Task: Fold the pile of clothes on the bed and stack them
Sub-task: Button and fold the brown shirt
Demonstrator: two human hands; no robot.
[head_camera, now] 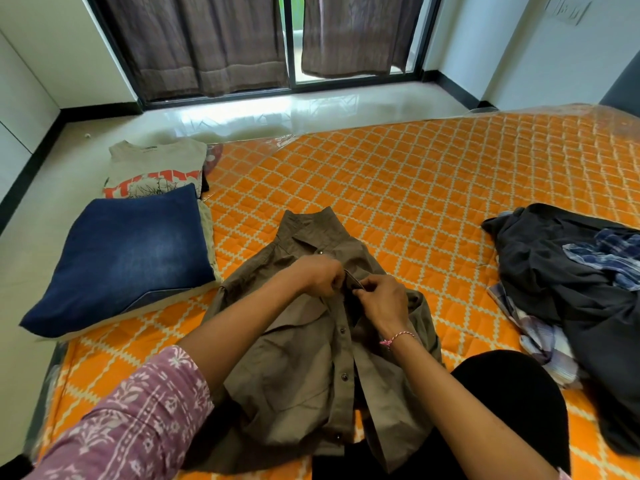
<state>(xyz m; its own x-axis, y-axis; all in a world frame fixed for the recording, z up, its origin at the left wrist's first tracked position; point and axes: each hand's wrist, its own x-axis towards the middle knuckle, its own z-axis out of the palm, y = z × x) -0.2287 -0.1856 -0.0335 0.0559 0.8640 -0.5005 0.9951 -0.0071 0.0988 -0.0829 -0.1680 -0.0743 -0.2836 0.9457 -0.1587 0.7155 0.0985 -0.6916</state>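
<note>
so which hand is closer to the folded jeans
Left. The left hand pinches the olive shirt at its placket, on the side toward the folded jeans. The right hand grips the same placket just beyond it, farther from the jeans.

An orange quilted mattress (398, 188) with a cream diamond pattern carries everything. Spread flat at its near middle is an olive button-up shirt (304, 358), collar pointing away. Left of the shirt, folded blue jeans (128, 258) lie at the mattress edge, a folded grey printed T-shirt (156, 168) just beyond them. Right of the shirt sits a heap of dark and plaid clothes (575, 289).
</note>
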